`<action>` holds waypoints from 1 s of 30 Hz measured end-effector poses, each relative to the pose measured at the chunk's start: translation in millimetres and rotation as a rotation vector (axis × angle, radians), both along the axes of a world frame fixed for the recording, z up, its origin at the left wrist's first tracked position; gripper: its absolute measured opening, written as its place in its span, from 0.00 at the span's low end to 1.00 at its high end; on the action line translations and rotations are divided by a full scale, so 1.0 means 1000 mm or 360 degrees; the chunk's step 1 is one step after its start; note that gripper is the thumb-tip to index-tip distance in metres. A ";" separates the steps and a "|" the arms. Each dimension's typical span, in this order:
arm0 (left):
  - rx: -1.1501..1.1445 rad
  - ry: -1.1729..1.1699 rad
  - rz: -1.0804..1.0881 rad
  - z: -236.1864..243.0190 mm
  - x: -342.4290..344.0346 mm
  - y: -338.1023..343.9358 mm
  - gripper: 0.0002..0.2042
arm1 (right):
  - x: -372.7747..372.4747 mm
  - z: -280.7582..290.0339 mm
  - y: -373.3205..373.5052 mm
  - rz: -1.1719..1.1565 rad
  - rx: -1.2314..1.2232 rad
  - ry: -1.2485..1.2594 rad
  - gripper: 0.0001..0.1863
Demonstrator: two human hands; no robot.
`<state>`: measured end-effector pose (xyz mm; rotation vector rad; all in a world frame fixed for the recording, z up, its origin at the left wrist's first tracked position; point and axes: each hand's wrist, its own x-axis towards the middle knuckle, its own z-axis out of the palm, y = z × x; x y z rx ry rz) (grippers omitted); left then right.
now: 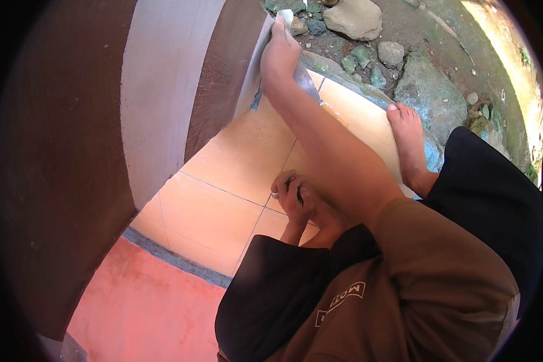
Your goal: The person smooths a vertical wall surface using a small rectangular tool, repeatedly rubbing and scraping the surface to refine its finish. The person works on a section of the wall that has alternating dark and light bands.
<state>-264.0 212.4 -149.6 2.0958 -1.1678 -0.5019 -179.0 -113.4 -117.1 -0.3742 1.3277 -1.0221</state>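
Note:
My right hand [282, 51] is stretched forward to the edge of the painted wall, with its fingers closed on a small whitish flat thing [286, 20], perhaps a cloth or pad, whose kind I cannot make out. A grey surface [308, 85] shows behind that wrist, partly hidden by it. My left hand [292, 196] is lower down, under my right forearm and close over the orange tiles [211, 157]. Its fingers are curled, with a silvery band at one finger; what they hold, if anything, is hidden.
The brown and white wall [157, 78] rises at the left. A pink floor [139, 301] borders the tiles below. My bare foot [407, 142] rests by the tiles' right edge, beside rough rocks [428, 84] and stones [350, 18] on soil, with bright sunlight at the far right.

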 end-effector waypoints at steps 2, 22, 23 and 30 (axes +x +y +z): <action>-0.0013 0.0017 -0.0018 0.003 0.002 -0.003 0.12 | -0.001 0.009 -0.010 0.0046 0.0249 0.0021 0.29; 0.0012 0.0035 -0.0009 0.001 0.003 -0.006 0.10 | 0.003 0.013 -0.008 0.0000 0.0385 -0.0124 0.31; 0.0003 0.0106 0.0040 0.003 0.004 -0.001 0.10 | 0.008 0.016 0.001 0.0054 0.0410 -0.0067 0.31; 0.0051 -0.0005 -0.0010 -0.002 0.001 0.002 0.09 | 0.002 0.005 0.004 0.0105 0.0206 -0.0017 0.30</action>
